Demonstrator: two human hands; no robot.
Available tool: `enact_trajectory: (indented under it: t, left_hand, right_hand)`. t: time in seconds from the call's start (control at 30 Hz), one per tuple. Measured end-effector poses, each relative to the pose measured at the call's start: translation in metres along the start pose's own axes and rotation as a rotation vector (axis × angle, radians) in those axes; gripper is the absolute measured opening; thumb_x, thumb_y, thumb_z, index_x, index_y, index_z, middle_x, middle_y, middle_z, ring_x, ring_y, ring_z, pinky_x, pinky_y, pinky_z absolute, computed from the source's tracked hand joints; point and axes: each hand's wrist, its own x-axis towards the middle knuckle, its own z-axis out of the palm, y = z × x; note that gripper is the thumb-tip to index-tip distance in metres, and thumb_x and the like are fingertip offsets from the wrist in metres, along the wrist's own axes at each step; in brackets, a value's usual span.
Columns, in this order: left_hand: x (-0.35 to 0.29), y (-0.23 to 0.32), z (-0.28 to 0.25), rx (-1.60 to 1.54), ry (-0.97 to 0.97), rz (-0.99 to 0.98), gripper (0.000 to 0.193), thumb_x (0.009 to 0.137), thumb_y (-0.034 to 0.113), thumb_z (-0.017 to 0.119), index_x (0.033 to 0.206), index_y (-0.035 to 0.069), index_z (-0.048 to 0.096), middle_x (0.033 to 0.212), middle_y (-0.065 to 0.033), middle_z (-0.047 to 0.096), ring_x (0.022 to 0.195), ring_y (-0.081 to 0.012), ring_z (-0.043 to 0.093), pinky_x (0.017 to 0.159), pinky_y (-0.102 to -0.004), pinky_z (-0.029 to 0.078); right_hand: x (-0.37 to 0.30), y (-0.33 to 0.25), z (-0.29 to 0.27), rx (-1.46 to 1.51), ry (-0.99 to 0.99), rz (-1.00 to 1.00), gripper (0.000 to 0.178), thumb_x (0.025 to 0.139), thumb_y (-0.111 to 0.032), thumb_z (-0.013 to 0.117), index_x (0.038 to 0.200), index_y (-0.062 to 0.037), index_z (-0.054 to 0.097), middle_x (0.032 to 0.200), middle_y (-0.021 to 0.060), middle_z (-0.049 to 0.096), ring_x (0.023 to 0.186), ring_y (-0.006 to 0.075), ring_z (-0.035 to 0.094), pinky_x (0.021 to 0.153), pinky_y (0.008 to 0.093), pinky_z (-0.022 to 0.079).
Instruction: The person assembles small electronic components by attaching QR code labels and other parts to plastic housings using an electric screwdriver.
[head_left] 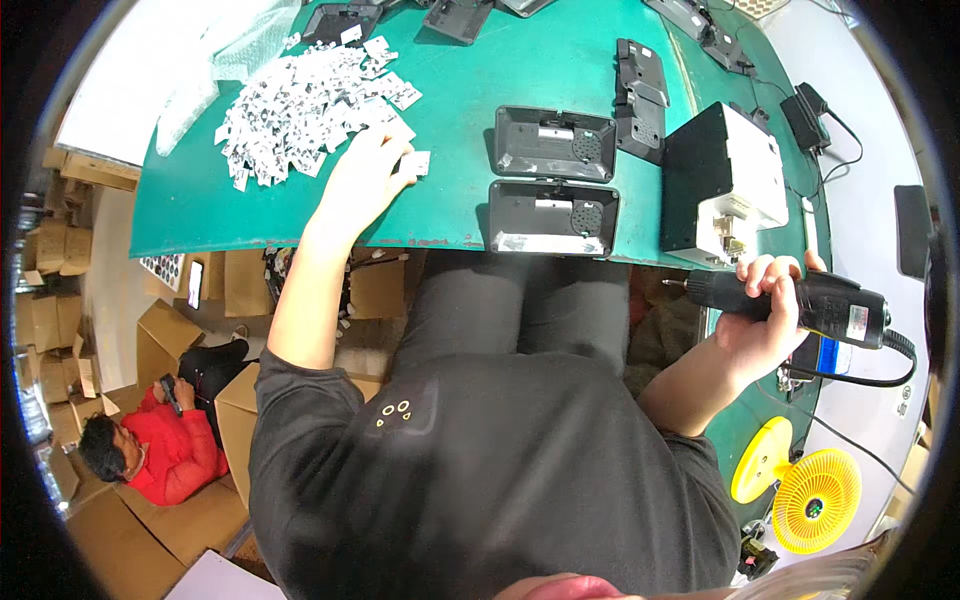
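Note:
My left hand (368, 178) is at the right edge of a heap of small white pieces with dark marks (300, 110) on the green table. Its thumb and fingers pinch a small white square piece (418, 163). My right hand (770, 305) is wrapped round a black electric screwdriver (840, 308), whose bit points left, just off the table's near edge. Between the hands, two open black plastic housings (555, 145) lie one behind the other, each with a round speaker grille and a pale strip along its near edge.
A black and white box-shaped screw feeder (728, 185) stands beyond the screwdriver. More black housings (640, 95) lie farther back. A yellow fan (815, 500) and cables are at the right. Cartons (165, 340) and a seated person in red (180, 455) are at the left.

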Motion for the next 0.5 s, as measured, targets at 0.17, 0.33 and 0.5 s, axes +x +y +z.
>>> enact_trajectory:
  t: [0.17, 0.33, 0.5]
  left_hand:
    - [-0.010, 0.023, -0.013, -0.264, -0.009, -0.082, 0.026, 0.082, 0.015, 0.066, 0.102, 0.002, 0.057, 0.096, -0.0118, 0.057, 0.086, -0.0247, 0.057, 0.078, -0.0340, 0.047]
    - [-0.028, 0.036, 0.003, -0.604, -0.107, -0.473, 0.012, 0.089, 0.010, 0.058, 0.097, 0.001, 0.055, 0.082, -0.0065, 0.057, 0.072, -0.0095, 0.052, 0.064, -0.0265, 0.044]
    - [-0.042, 0.033, 0.017, -0.129, 0.211, -0.124, 0.016, 0.084, 0.014, 0.063, 0.080, 0.001, 0.055, 0.073, -0.0124, 0.055, 0.072, -0.0239, 0.055, 0.064, -0.0356, 0.044]
  right_hand:
    - [-0.002, 0.002, 0.015, 0.059, 0.009, -0.013, 0.041, 0.080, 0.005, 0.055, 0.119, 0.0056, 0.045, 0.071, 0.0082, 0.049, 0.057, 0.0162, 0.048, 0.058, 0.0322, 0.045]
    - [-0.005, 0.010, 0.028, 0.077, -0.039, 0.019, 0.041, 0.081, 0.005, 0.053, 0.121, 0.0063, 0.044, 0.071, 0.0084, 0.049, 0.058, 0.0162, 0.048, 0.059, 0.0331, 0.044]
    - [-0.010, 0.015, 0.048, 0.160, -0.132, 0.064, 0.043, 0.082, 0.007, 0.050, 0.124, 0.0035, 0.043, 0.072, 0.0093, 0.050, 0.060, 0.0163, 0.049, 0.061, 0.0347, 0.044]
